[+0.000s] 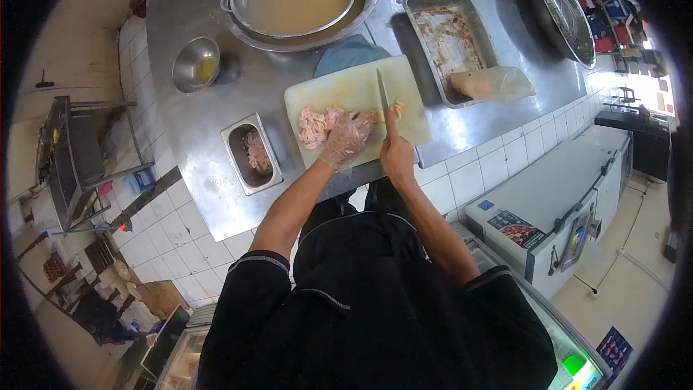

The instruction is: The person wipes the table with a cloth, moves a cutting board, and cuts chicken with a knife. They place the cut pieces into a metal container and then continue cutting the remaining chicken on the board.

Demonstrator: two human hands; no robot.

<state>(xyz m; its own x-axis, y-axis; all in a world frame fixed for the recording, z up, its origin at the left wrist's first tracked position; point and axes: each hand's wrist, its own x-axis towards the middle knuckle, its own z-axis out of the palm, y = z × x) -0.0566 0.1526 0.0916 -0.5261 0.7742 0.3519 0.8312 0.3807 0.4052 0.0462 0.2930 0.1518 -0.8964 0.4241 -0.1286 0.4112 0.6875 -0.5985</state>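
Observation:
A pale cutting board (317, 92) lies near the table's front edge. My left hand (349, 140), in a clear plastic glove, presses with bent fingers on pale meat on the board. My right hand (397, 155) is bare and wrapped round the handle of a knife (383, 89), whose blade points away from me. Cut meat (313, 128) is heaped at the board's left, beside my gloved hand. Small pieces (398, 110) lie by the knife on the right. What is under my left fingers is partly hidden.
Left of the board stands a metal container (229, 146) with meat pieces; farther back is a small bowl (186, 76). A large pot (292, 0) of cloudy liquid, a cloth (346, 56), a stained tray (442, 43) and a wide bowl (541, 11) stand behind.

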